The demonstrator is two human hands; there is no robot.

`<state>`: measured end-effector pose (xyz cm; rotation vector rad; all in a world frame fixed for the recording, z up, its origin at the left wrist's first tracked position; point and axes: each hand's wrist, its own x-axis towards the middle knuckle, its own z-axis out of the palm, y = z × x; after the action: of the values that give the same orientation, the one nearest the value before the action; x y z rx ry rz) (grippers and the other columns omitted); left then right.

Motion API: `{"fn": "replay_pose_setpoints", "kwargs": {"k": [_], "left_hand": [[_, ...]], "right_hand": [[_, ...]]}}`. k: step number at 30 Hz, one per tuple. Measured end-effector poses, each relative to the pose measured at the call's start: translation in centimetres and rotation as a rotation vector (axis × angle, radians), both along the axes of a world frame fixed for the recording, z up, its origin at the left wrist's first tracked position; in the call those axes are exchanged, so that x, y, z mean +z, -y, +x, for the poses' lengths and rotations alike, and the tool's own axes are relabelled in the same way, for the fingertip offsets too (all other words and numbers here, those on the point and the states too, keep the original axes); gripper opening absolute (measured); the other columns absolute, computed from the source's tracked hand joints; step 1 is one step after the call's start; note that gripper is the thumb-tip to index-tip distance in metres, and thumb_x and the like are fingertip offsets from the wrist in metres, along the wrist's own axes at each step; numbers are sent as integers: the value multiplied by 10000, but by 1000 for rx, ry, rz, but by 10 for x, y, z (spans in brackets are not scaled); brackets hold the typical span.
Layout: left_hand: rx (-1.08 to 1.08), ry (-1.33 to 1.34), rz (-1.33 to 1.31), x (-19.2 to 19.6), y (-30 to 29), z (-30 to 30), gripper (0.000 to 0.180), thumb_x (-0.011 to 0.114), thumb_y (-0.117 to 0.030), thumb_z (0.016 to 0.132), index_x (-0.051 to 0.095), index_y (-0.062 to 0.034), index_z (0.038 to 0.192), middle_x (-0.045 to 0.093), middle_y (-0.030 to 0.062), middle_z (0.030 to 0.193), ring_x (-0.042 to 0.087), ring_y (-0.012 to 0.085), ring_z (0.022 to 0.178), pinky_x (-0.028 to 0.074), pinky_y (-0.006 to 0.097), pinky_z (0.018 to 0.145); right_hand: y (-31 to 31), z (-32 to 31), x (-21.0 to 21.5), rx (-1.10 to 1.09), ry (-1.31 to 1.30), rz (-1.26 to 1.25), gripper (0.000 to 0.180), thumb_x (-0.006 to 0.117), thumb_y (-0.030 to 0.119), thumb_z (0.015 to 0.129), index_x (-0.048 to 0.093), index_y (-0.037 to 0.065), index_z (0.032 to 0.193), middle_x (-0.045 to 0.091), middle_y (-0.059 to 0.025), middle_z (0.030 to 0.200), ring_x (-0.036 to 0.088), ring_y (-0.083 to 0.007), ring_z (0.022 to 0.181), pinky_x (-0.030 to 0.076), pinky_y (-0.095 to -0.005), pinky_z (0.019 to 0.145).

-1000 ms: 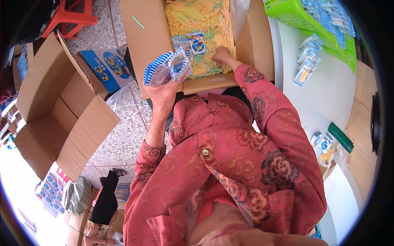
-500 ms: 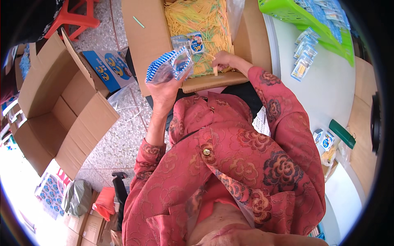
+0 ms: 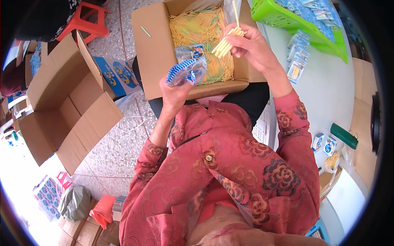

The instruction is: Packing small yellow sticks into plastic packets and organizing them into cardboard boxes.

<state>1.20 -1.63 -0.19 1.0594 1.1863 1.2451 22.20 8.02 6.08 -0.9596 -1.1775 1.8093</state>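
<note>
A stack of small clear plastic packets [image 3: 185, 70] with blue-and-white striped edges is gripped in my left hand [image 3: 175, 91], over the near left side of a cardboard box. My right hand [image 3: 251, 45] pinches a bunch of thin pale-yellow sticks [image 3: 225, 46] above the box's right side; one stick pokes up apart from the rest. Below both hands, the cardboard box [image 3: 152, 53] on my lap holds a mass of loose yellow and green sticks [image 3: 195, 26]. More printed packets [image 3: 196, 51] lie on those sticks, partly hidden behind the stack.
Right of the box, a white table [image 3: 328, 94] carries a green basket [image 3: 301, 22] of blue packets, a row of filled packets [image 3: 298, 61] and a dark green cylinder [image 3: 344, 136]. An open cardboard box [image 3: 78, 110] and a red stool [image 3: 92, 20] stand on the left.
My right hand has come up out of the box and to the right, with a bunch of sticks in it. My left hand, still holding the packets, has shifted slightly right and down.
</note>
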Motion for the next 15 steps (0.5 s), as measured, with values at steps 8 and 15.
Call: {"fn": "replay_pose_setpoints", "kwargs": {"k": [8,15], "left_hand": [[-43,-83,28,0,1,9,308,670,34,713,574,51,1006,619,55,896,570,96,785,494,247,707],[15,-289,79,8,3,8,160,697,-64,678,606,-20,802,584,-6,632,489,22,596,430,205,548]], "right_hand": [[26,-19,38,161,44,-4,155,630,138,797,589,23,893,587,-22,708,508,-36,555,398,-162,469],[26,-21,30,148,164,15,167,638,143,793,587,21,895,581,-18,692,505,-37,549,401,-167,464]]}}
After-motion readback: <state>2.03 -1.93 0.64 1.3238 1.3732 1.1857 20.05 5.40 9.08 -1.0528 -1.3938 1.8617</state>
